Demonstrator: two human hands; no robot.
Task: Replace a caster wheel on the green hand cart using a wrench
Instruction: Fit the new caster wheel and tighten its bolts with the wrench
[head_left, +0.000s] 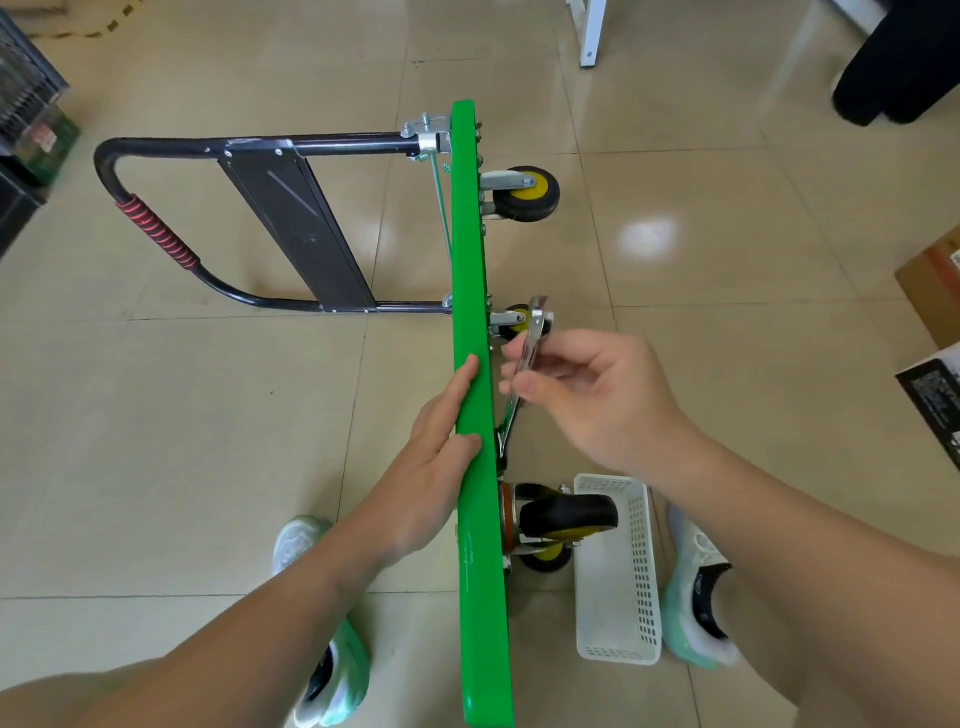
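The green hand cart (470, 270) stands on its side edge on the tiled floor, its black folding handle (171, 244) lying out to the left. My left hand (441, 441) rests flat against the deck's edge with straight fingers. My right hand (587, 395) pinches a silver wrench (530, 358) by its shaft on the underside of the deck; the wrench's lower end sits near the deck just above the near caster wheel (569, 512). Two further casters show: one (527, 193) at the far end and one (514, 319) partly hidden behind the wrench.
A white perforated basket (618, 571) lies on the floor right of the near caster, between my two shoes (696, 582). Cardboard boxes (935, 291) sit at the right edge, dark crates at the far left, and a white frame leg (589, 31) at the top.
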